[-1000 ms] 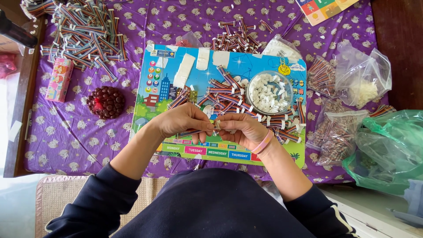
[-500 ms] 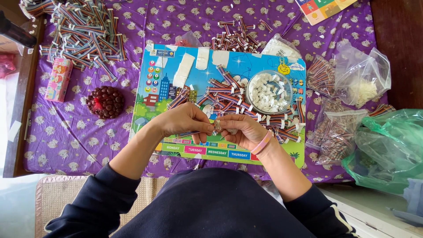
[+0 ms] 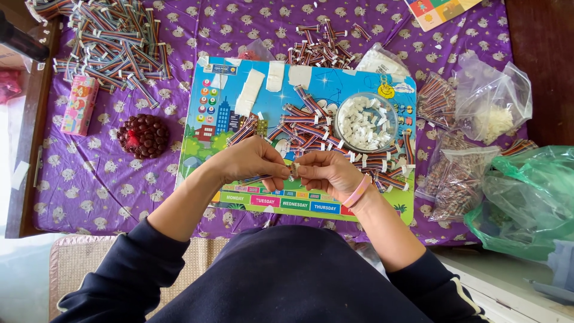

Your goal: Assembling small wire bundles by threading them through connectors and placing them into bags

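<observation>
Left hand [image 3: 254, 162] pinches ribbon cable [image 3: 258, 178], long axis left-right; right hand [image 3: 326, 172] pinches small connector [image 3: 294, 171] at its right end, fingertips meeting.

The picture is bright and sharp, with soft daylight all over. The brightest light comes in from the left edge, where things look washed white. Shadows are small and faint. The clear plastic bags [image 3: 493, 98] shine a little (tiny glare). The dark sleeves at the bottom hide detail.
</observation>
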